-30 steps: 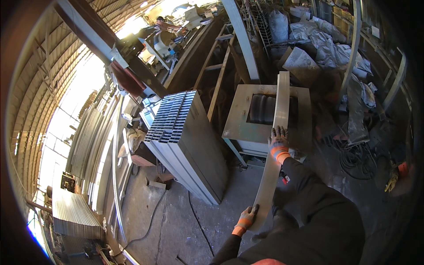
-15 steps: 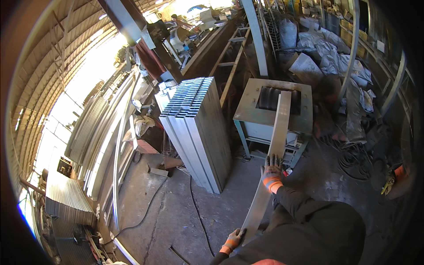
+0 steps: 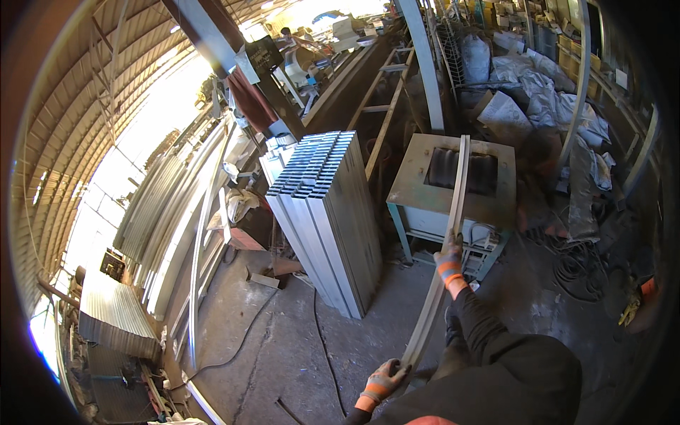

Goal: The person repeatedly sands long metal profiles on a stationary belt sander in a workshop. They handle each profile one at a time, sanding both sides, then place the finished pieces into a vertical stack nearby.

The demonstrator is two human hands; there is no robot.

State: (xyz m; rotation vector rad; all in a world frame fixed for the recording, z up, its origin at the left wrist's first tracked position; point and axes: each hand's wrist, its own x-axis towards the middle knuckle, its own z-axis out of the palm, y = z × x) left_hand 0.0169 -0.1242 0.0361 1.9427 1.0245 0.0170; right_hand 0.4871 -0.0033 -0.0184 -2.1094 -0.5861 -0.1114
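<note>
A long, straight metal channel (image 3: 433, 301) slants from low in front of me up to a green-grey machine table (image 3: 407, 180). Its far end rests over the table's square opening, where a dark ribbed roller (image 3: 476, 170) shows. My right hand (image 3: 449, 256), in a grey and orange glove, is wrapped round the channel just before the machine's near edge. Down at the near end my left hand (image 3: 386, 379), gloved alike, grips the channel with its thumb on top. A narrow, grooved side of the channel faces up.
Left of the machine a tall stack of metal channels (image 3: 319, 241) stands upright on the floor. Black cables (image 3: 322, 340) trail over the concrete. Long metal lengths (image 3: 166, 205) lie farther left. Coiled hose (image 3: 577, 269) and silvery sacks (image 3: 524, 81) lie to the right.
The channel has been turned from its broad flat face onto a narrow grooved side. My right hand has gone from lying flat on it to gripping round it.
</note>
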